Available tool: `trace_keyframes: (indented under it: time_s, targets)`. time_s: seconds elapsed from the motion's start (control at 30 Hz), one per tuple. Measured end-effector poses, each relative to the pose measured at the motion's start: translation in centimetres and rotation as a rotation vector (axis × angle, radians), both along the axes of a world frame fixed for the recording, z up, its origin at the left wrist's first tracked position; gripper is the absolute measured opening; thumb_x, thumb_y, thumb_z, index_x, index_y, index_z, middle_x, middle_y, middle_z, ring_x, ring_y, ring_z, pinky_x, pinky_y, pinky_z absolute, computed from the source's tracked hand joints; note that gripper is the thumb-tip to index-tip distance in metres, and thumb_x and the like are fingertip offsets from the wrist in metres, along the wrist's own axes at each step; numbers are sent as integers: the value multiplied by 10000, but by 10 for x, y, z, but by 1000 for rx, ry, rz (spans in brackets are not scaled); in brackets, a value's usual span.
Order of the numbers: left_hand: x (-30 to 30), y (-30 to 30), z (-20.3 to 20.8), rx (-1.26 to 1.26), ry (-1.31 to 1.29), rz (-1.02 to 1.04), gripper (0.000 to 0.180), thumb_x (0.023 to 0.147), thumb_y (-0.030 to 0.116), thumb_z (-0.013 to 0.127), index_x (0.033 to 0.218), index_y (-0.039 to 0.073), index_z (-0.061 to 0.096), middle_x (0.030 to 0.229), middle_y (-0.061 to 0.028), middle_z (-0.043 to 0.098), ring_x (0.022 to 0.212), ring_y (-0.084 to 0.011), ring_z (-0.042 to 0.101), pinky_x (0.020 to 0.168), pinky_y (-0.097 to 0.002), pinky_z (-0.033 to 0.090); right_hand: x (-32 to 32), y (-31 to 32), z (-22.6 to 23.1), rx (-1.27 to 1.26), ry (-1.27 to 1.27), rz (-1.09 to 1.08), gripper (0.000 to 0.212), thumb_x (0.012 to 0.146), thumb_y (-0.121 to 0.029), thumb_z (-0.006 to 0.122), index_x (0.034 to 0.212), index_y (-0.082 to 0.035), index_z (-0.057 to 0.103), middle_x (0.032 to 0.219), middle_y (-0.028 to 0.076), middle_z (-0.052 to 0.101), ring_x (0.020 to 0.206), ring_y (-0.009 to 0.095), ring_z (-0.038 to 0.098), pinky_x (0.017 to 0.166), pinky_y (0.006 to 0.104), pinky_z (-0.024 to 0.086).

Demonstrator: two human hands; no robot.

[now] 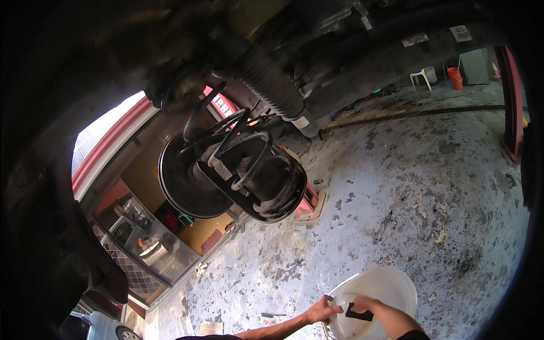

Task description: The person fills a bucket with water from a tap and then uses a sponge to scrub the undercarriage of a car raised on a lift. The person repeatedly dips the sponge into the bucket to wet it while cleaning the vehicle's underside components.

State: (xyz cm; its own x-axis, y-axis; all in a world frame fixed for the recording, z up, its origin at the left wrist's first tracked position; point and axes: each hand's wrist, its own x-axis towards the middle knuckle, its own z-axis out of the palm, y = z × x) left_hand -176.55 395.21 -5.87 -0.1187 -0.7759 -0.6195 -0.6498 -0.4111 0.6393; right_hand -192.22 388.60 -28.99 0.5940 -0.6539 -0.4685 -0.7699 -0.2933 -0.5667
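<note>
A white plastic bucket stands on the stained concrete floor at the bottom of the view. My left hand grips the bucket's near-left rim. Inside the bucket's mouth, my right hand is closed around a small black object; what kind of object it is cannot be told. Above, a car's underside fills the top of the picture, and a strut with a black coil spring and a ribbed rubber boot hangs from it.
A dark wheel arch curves down the left side. A long drain grate crosses the far floor. A white plastic chair and an orange bucket stand at the back right. Small tools lie left of my arm.
</note>
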Motion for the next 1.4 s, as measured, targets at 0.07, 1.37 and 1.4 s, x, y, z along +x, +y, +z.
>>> trace_keyframes:
  time_s: [0.07, 1.37, 1.4]
  targets:
    - [5, 14, 15, -16, -13, -22, 944, 677, 484, 711, 1289, -122, 323, 810, -179, 620, 595, -216, 623, 573, -310, 527, 20, 26, -17, 67, 12, 4, 390, 814, -325, 588, 1093, -64, 668, 1085, 194, 650, 1029, 337, 624, 885, 408, 479]
    - [-121, 64, -149, -217, 79, 425, 899, 726, 520, 659, 1324, -74, 346, 1256, -291, 478, 1195, -398, 456, 1016, -404, 375, -164, 24, -44, 158, -415, -62, 230, 866, -172, 557, 1008, -35, 674, 853, 157, 676, 789, 270, 633, 709, 395, 498]
    - [-124, 68, -152, -217, 84, 451, 890, 722, 513, 664, 1317, -73, 358, 1244, -289, 488, 1184, -399, 466, 1008, -405, 382, -165, 22, -45, 164, -433, -13, 227, 866, -164, 556, 1009, -35, 675, 858, 154, 676, 793, 264, 632, 710, 394, 498]
